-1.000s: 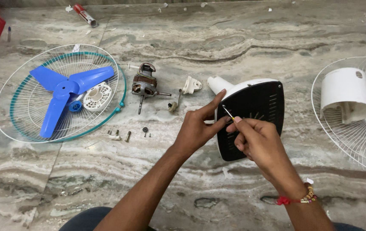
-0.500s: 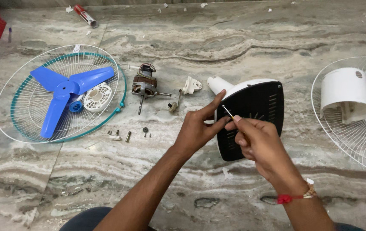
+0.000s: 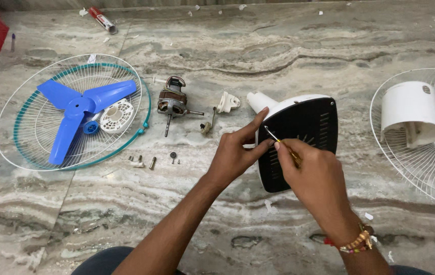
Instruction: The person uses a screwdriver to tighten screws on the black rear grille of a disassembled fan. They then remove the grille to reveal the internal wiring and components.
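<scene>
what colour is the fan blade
Blue; the fan blade lies on a white grille, in the head view.

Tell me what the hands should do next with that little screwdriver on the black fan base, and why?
Probably keep twisting. The right hand holds a small screwdriver with its tip at the upper left corner of the black fan base. The left hand steadies that edge. Whether the screw is out is too small to tell, but other loose screws already lie on the floor nearby.

Right hand (image 3: 311, 175) rolled knuckles-up over the small screwdriver (image 3: 278, 140), so its wrist bracelet (image 3: 356, 242) slid down toward 6 o'clock.
</scene>
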